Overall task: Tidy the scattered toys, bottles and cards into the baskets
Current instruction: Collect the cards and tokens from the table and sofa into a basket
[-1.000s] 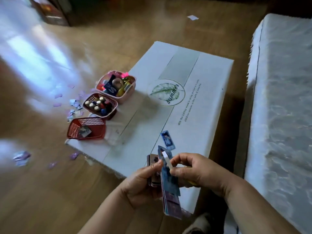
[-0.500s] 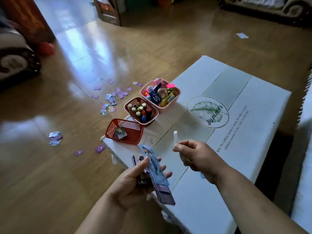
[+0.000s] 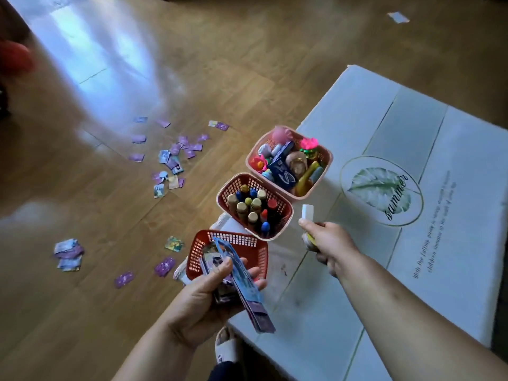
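**A:** Where are our hands, taking the bottle basket (image 3: 284,213) as our mark?

**B:** Our left grip (image 3: 203,292) is on the near side of it, with fingers and thumb clasped round a stack of cards (image 3: 244,284). The stack tilts, and its far end is over the low red basket (image 3: 255,244). That basket sits just beside the bottle basket, also on the near side.

**A:** And our right grip (image 3: 327,243)?

**B:** It is just to the right of the bottle basket, above the table (image 3: 412,284), clenched on a small white-capped item (image 3: 307,213). The cap sticks up past our thumb, close to the basket's right wall but apart from it. We cannot tell what the body of the item is, because our fingers cover it.

**A:** What do we see in the bottle basket?

**B:** Small bottles (image 3: 251,206) stand upright in it, with gold, blue and red caps.

**A:** And on its far side?

**B:** The pink basket (image 3: 328,160) sits just beside it, to the far right, heaped with toys (image 3: 288,169). Well to the right of the bottle basket, a leaf emblem (image 3: 382,191) is printed on the table.

**A:** Are any cards lying out?

**B:** Yes, many. Loose cards (image 3: 176,160) are scattered on the floor (image 3: 220,64) to the left of the bottle basket. The thickest patch is far left, and a few more lie near left.
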Demonstrator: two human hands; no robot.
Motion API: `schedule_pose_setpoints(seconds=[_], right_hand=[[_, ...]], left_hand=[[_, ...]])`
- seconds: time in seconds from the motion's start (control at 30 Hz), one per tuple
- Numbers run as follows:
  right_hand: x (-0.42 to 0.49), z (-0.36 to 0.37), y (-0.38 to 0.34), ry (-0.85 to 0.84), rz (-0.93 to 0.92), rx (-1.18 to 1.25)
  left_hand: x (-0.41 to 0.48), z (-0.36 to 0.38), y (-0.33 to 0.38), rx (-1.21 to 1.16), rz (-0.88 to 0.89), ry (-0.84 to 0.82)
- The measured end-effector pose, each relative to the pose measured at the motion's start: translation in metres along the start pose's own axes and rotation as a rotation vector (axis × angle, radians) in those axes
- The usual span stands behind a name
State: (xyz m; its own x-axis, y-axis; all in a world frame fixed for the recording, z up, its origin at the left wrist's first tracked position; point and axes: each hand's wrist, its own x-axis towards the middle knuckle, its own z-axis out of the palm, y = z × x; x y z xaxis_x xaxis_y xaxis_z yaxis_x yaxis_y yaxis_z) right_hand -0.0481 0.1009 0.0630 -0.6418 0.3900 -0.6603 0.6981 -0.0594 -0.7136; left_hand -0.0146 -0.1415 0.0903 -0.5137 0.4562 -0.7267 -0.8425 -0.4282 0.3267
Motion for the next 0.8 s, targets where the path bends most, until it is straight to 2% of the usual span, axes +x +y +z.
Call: schedule_pose_setpoints(seconds=[0.17, 0.4, 0.53, 0.63, 0.8], right_hand=[[0.073, 0.031, -0.022, 0.157, 0.065, 0.053], [0.157, 0.036, -0.043, 0.372, 0.05, 0.004], [0.17, 0.036, -0.047, 0.347, -0.015, 0.039], [0.167, 0.027, -0.032, 0.266, -0.031, 0.081], [0.14, -0.001, 0.014, 0.285, 0.063, 0.193]], left_hand=[[0.043, -0.012, 0.055, 0.002, -0.026, 0.016], [0.089, -0.021, 0.074, 0.0, -0.086, 0.065], [0.108, -0.023, 0.075, 0.047, -0.133, 0.048], [0.118, -0.015, 0.071, 0.072, -0.149, 0.047], [0.132, 0.0, 0.053, 0.127, -0.195, 0.005]])
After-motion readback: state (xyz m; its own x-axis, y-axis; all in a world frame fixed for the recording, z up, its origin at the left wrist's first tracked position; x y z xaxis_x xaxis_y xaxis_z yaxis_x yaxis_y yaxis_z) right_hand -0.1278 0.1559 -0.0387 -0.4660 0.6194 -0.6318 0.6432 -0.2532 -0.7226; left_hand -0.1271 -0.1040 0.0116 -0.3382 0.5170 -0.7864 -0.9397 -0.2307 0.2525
